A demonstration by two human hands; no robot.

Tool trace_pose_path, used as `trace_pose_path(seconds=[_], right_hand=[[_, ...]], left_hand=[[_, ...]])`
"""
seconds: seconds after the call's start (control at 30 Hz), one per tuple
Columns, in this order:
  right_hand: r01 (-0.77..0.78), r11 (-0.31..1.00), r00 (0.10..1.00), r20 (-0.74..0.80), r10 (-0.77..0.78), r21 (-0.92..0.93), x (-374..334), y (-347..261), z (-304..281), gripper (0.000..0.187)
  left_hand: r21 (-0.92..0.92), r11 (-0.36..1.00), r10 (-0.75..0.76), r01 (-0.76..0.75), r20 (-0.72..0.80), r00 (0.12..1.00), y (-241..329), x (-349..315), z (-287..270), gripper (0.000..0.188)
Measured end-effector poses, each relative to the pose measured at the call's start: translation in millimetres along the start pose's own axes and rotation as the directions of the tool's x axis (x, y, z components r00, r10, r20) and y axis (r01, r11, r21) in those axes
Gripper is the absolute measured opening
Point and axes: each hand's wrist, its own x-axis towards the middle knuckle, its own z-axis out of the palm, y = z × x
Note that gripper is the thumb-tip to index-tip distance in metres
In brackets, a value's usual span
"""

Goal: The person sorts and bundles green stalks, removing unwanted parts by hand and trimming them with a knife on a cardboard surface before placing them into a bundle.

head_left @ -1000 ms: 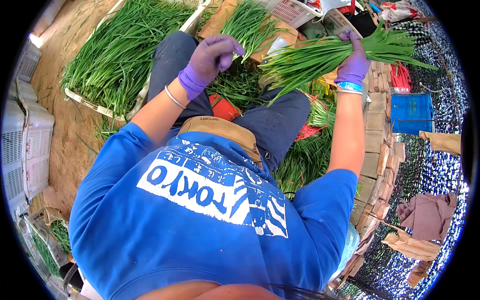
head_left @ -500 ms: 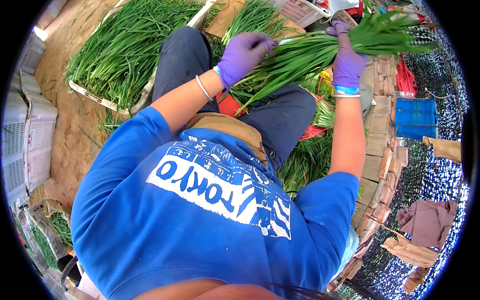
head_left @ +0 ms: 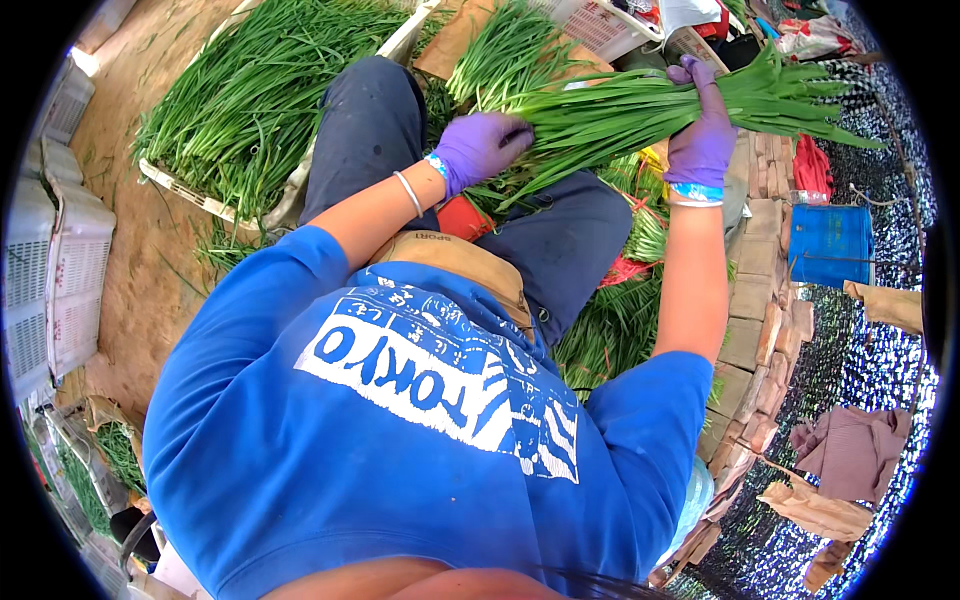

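My right hand [head_left: 700,140], in a purple glove, is closed round a bunch of long green garlic chives [head_left: 620,112]. The bunch lies nearly level over my right knee, leaf tips to the right. At its stem end on the left is my gloved left hand [head_left: 485,148], the fingers curled and pressed together on the stem ends. What exactly is pinched there is partly hidden by the fingers. Just beyond, a smaller heap of chives [head_left: 515,50] lies on a brown board [head_left: 450,45].
A pale crate [head_left: 175,188] heaped with chives stands by my left leg. Tied bundles [head_left: 648,232] lie by my right thigh, beside a brick edging [head_left: 750,300]. A blue container [head_left: 832,245] is at the right. White crates [head_left: 80,280] stack at far left.
My left hand has come down and slightly left, to the stem end of the bunch. The bunch has swung more level, its stem end rising and the leaf tips dropping at right.
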Motion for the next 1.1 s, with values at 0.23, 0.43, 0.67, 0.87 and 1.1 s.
trace_pose_path(seconds=[0.23, 0.43, 0.67, 0.87, 1.1], right_hand=[[-0.206, 0.977, 0.978, 0.06, 0.202, 0.061, 0, -11, -23, 0.026], [-0.223, 0.968, 0.971, -0.058, 0.231, 0.112, -7, -14, -23, 0.023], [-0.26, 0.962, 0.964, -0.032, 0.263, 0.084, 7, -3, -60, 0.02], [-0.322, 0.947, 0.939, -0.12, 0.321, 0.013, -3, 6, -66, 0.021], [-0.287, 0.954, 0.937, -0.182, 0.298, 0.088, -11, 1, -60, 0.018]], left_hand=[[0.129, 0.988, 0.105, -0.082, -0.182, 0.978, 5, 14, -28, 0.064], [0.003, 0.99, 0.142, -0.142, 0.008, 0.99, -10, 18, -20, 0.052], [-0.125, 0.96, 0.268, -0.251, 0.149, 0.952, -22, 46, -47, 0.045], [0.308, 0.919, 0.241, -0.245, 0.051, 0.969, 3, 42, -68, 0.034], [0.552, 0.834, -0.056, 0.006, 0.074, 0.996, -6, -2, -25, 0.055]])
